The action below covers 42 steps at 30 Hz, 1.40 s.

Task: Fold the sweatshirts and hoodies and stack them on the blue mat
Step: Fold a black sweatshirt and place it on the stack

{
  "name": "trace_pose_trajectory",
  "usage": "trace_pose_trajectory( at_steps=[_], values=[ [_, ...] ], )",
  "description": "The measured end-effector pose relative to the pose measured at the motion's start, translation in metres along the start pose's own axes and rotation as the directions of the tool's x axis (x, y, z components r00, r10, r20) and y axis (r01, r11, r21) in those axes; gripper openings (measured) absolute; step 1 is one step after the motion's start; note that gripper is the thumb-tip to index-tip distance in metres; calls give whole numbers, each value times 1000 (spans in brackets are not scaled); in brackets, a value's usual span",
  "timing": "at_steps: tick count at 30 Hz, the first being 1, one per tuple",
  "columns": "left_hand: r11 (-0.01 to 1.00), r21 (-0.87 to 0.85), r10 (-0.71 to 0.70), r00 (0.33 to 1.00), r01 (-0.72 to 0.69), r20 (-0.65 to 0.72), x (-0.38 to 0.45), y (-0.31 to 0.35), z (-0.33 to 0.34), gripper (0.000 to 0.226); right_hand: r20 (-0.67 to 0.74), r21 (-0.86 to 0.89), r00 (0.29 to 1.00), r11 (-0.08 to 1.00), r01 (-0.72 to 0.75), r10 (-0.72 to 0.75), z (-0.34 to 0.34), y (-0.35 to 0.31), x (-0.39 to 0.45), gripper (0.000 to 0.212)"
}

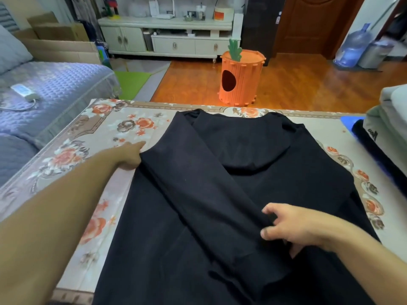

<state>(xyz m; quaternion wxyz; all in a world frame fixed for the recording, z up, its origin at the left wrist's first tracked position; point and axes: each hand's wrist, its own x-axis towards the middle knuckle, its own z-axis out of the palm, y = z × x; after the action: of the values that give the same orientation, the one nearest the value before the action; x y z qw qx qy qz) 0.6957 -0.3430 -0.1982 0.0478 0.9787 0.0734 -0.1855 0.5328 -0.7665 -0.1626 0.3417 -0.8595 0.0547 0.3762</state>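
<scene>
The right hand [293, 227] pinches a fold of the black top [231, 194] near the table's [105, 133] front edge, likely to pull a sleeve or side across the middle. The left hand [130, 156] has its fingers tucked at the top's left side, thumb out flat; its grip is hard to tell, maybe holding the cloth still. The top lies flat mid-table. At the right edge, folded clothes [383, 119] sit stacked on the blue mat [350, 122].
</scene>
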Motion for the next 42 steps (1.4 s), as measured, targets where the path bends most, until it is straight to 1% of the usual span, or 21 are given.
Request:
trace_pose_trajectory(
  at_steps=[2, 4, 5, 7, 10, 13, 15, 17, 18, 21, 22, 24, 27, 30, 31, 33, 34, 35, 37, 39, 42],
  values=[
    [993, 43, 114, 973, -108, -202, 2, 32, -23, 70, -126, 8, 989, 996, 85, -83, -4, -9, 14, 43],
    [946, 53, 317, 876, -320, -364, 6, 73, -38, 67, -290, -44, 940, 983, 176, -182, 0, -13, 35, 36],
    [906, 62, 411, 837, -418, -362, 11, 92, -39, 66, -347, -78, 912, 976, 204, -219, 5, -13, 44, 35],
    [878, 148, 479, 834, -456, -274, 30, 115, -33, 60, -425, -204, 852, 949, 240, -306, 17, -6, 56, 34],
    [906, 288, 369, 913, -311, -176, 60, 116, -20, 48, -465, -362, 773, 889, 279, -432, 28, 8, 60, 35],
    [964, 205, 208, 962, -172, -175, 71, 105, 1, 45, -414, -299, 795, 891, 342, -444, 22, 6, 65, 32],
    [992, 54, 123, 942, -112, -313, 65, 106, 21, 62, -463, -411, 716, 842, 349, -523, 6, -1, 75, 31],
    [989, -43, 98, 857, -139, -506, 49, 115, 37, 78, -477, -639, 574, 711, 294, -666, -11, -12, 96, 42],
    [979, -103, 97, 840, -178, -534, 40, 123, 43, 79, -435, -712, 539, 642, 284, -721, -18, -19, 108, 51],
    [931, -287, 87, 899, -227, -429, 11, 140, 54, 72, -278, -824, 575, 498, 268, -770, -23, -43, 145, 66],
    [918, -324, 89, 916, -228, -392, 4, 140, 58, 72, -259, -839, 588, 480, 256, -766, -21, -50, 156, 63],
    [903, -353, 98, 916, -246, -388, -6, 132, 65, 70, -293, -866, 533, 457, 205, -794, -22, -65, 173, 45],
    [958, -186, 126, 902, -218, -412, -6, 118, 71, 65, -366, -826, 584, 542, 156, -725, -39, -81, 172, 30],
    [980, -67, 166, 951, -189, -260, 3, 115, 67, 61, -159, -885, 709, 418, 206, -687, -35, -70, 157, 47],
    [982, -53, 161, 955, -179, -249, 5, 112, 64, 59, -175, -869, 678, 436, 234, -714, -29, -65, 150, 49],
    [994, -1, 103, 941, -110, -322, -1, 96, 59, 54, -373, -732, 554, 603, 318, -744, -16, -56, 127, 43],
    [998, 43, 48, 914, -34, -403, -8, 83, 58, 49, -468, -599, 568, 716, 359, -677, -12, -54, 112, 36],
    [995, 84, 0, 876, 46, -482, -16, 70, 59, 41, -494, -475, 653, 807, 350, -574, -6, -51, 100, 32],
    [989, 63, -84, 846, 137, -527, -28, 46, 59, 27, -396, -419, 816, 874, 248, -421, 11, -43, 82, 36],
    [993, -103, -106, 874, 64, -474, -25, 31, 52, 18, -361, -454, 843, 865, 214, -398, 26, -41, 76, 38],
    [970, -227, -161, 936, 91, -312, -4, 18, 20, 8, -384, -148, 852, 934, 324, -356, 29, -47, 82, 37]
  ],
)
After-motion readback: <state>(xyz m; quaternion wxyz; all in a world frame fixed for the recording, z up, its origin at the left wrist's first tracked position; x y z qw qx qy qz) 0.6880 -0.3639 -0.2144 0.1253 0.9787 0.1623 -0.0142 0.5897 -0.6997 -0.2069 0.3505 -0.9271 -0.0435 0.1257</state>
